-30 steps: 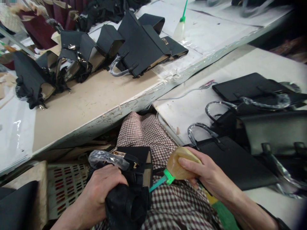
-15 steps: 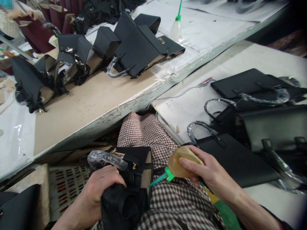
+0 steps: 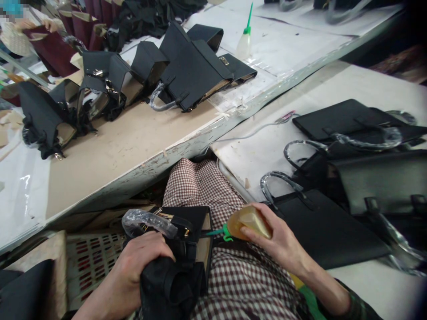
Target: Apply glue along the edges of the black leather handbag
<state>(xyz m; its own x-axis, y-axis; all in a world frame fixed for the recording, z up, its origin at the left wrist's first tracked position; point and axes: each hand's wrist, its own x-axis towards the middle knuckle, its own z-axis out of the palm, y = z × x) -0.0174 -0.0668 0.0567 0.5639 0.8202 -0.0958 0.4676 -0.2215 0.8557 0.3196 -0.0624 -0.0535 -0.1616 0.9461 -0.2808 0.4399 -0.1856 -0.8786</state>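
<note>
On my lap rests a small black handbag [image 3: 187, 249] with a plastic-wrapped handle [image 3: 148, 221] and gold hardware. My left hand [image 3: 138, 266] grips its dark lining and front from the left. In my right hand [image 3: 275, 240] is an amber glue bottle [image 3: 248, 221]. Its green nozzle [image 3: 216, 231] points left and touches the bag's upper right edge.
Several black handbags [image 3: 336, 231] with wrapped handles lie on the white table at right. Across the worn bench [image 3: 133, 138] sit several unfinished black bags [image 3: 190, 66], and a second glue bottle [image 3: 244, 40] stands farther back. A slotted crate [image 3: 90, 258] sits low on the left.
My right hand has raised the glue bottle and moved its nozzle up to the bag's upper right edge. The left hand keeps its grip on the bag.
</note>
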